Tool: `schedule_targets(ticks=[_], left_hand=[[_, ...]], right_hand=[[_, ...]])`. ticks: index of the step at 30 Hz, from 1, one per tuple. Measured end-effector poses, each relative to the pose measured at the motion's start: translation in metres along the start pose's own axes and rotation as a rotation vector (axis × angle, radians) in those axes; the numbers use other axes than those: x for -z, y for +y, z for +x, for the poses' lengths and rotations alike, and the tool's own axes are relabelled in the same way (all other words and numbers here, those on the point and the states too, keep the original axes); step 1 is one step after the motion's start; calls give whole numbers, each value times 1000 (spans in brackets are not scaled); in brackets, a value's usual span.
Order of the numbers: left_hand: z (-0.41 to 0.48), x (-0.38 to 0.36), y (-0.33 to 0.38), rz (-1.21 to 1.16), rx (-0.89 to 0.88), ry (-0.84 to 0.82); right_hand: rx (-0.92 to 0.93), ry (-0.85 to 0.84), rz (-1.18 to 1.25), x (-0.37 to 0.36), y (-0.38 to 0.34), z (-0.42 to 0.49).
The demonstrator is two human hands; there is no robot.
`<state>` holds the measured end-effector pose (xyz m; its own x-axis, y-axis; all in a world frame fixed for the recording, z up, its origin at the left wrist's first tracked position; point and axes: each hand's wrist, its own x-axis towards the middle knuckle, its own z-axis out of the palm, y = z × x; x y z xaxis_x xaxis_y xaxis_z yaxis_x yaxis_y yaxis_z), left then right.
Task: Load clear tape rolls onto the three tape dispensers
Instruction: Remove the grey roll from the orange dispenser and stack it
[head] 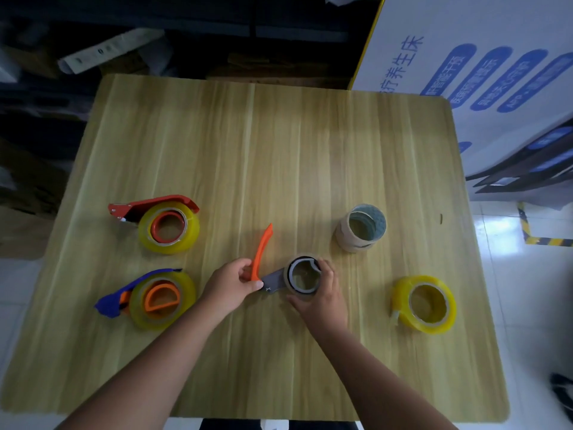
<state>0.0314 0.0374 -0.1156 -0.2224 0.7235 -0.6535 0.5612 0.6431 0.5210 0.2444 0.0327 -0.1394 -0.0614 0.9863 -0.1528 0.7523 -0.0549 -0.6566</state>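
Observation:
A grey dispenser (274, 282) with an orange handle (262, 249) lies at the table's middle front. My left hand (234, 282) grips it where the handle meets the body. A thin clear tape roll (304, 276) sits around its hub, and my right hand (322, 293) is closed on that roll. At the left, a red dispenser (155, 204) carries a yellowish tape roll (169, 228). In front of it a blue dispenser (117, 301) carries another roll (162, 299). A loose yellowish roll (426, 304) lies at the right.
A stack of pale tape rolls (361, 228) stands upright behind my right hand. The wooden table (279, 144) stretches far behind. A white printed carton (480, 57) rises at the back right corner. Dark clutter lies past the far edge.

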Motion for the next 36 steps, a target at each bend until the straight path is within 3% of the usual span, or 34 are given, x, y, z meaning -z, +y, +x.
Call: schedule_targets(ticks=[7, 18, 24, 36], left_hand=[[-1, -3, -2, -4, -16, 24], [-7, -2, 5, -11, -45, 41], [-7, -2, 7, -15, -53, 54], [-6, 1, 14, 36, -59, 32]], right_hand=[[64, 105, -50, -10, 2, 4], [170, 95, -117, -4, 3, 6], [166, 124, -26, 2, -3, 4], [184, 292, 59, 86, -24, 26]])
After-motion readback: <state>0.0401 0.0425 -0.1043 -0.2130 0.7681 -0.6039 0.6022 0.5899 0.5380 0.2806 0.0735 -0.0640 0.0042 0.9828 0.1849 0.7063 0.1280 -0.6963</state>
